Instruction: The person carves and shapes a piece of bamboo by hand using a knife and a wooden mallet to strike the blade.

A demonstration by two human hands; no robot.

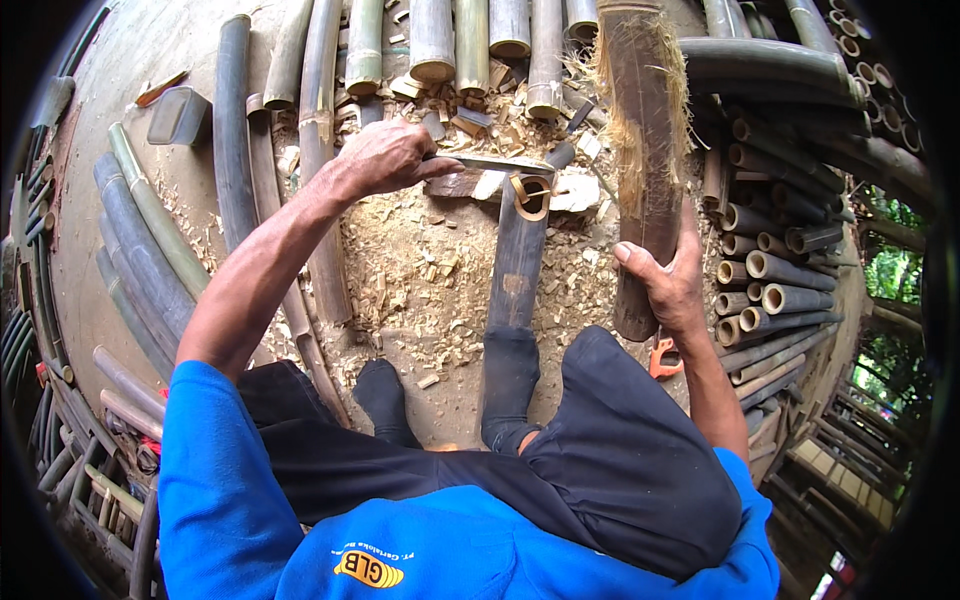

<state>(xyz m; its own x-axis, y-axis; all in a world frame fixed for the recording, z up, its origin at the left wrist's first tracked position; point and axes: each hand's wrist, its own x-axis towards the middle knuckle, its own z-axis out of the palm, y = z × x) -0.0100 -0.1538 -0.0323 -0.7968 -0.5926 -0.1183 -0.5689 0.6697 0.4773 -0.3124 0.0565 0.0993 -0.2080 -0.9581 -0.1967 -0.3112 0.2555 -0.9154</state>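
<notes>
Dark bamboo in a thick tube (515,272) lies at the middle of the earthen floor (130,75), its hollow end facing away from the wearer, beside a rough wooden block (575,192), and its near end meeting the wearer's dark-socked right foot (510,385). Closed firmly around a handle, the left hand (385,157) holds a knife (490,161) out sideways; its narrow metal blade points right, across the far side of the tube's open rim — whether it touches, I cannot tell. Grasping with the thumb along the near face, the right hand (668,275) holds the lower part of a heavy brown billet (645,150), shaggy with straw-coloured fibres along both sides, which stands to the right of the tube. Pale wood chips (420,265) are scattered around the tube. Toward the floor's far edge, a row of bamboo poles (472,45) points back at the wearer; toward its right edge, cut tubes (790,270) are stacked, open ends showing. A saw's orange handle (664,358) shows beside the right forearm — and a clear plastic container (178,115) sits toward the floor's far left corner.
</notes>
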